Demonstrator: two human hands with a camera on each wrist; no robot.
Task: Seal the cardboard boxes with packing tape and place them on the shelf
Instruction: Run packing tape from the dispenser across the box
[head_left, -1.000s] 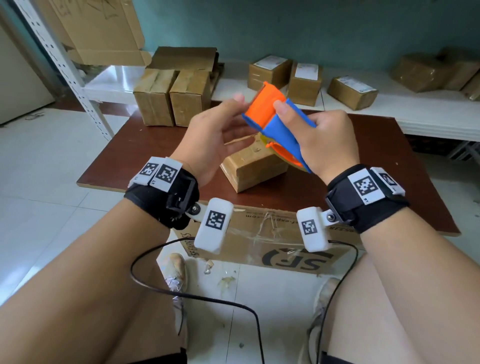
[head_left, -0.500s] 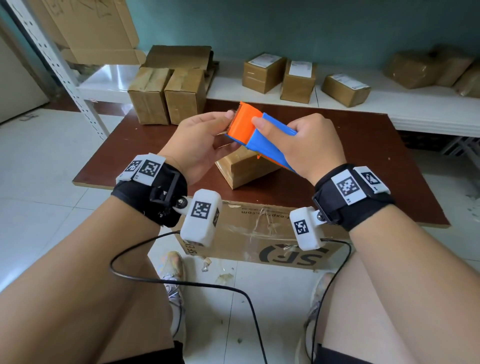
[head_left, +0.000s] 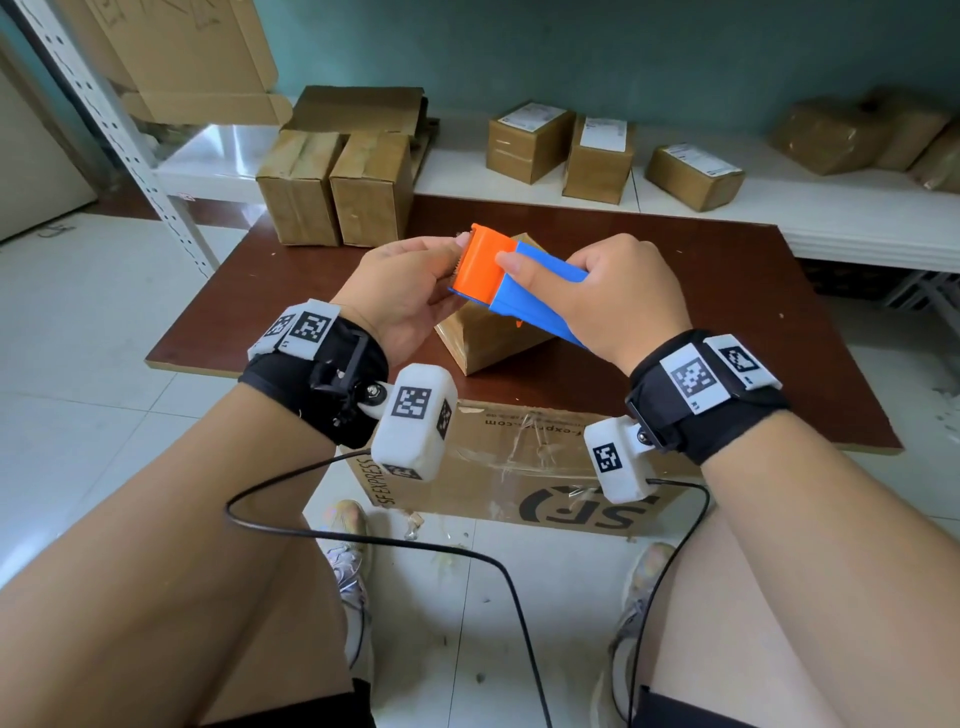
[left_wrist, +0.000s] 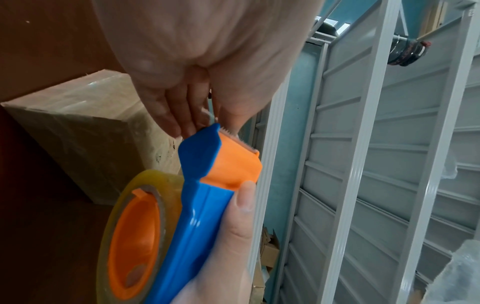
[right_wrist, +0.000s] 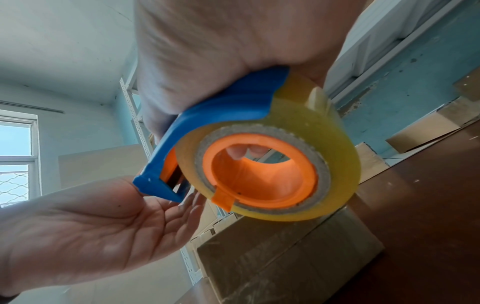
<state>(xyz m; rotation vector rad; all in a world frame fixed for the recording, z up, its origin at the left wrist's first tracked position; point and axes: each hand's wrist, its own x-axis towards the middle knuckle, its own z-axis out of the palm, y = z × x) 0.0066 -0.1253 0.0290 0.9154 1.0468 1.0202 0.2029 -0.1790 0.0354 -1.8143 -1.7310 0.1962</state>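
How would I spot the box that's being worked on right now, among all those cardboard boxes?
Find the dark brown table. One small cardboard box sits alone near its front edge, directly under the hands holding the blue and orange tape dispenser. Two taller boxes stand at the table's back left; it lies low and angled, a corner towards you.

Left hand (left_wrist: 182, 98) fingertips at blue-orange tape dispenser (left_wrist: 205, 185) blade.

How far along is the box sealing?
Done: three labelled boxes sit on the white shelf. In hand: right hand grips the tape dispenser; left hand fingers at its cutter end. Left: the box on the table, plus two upright boxes.
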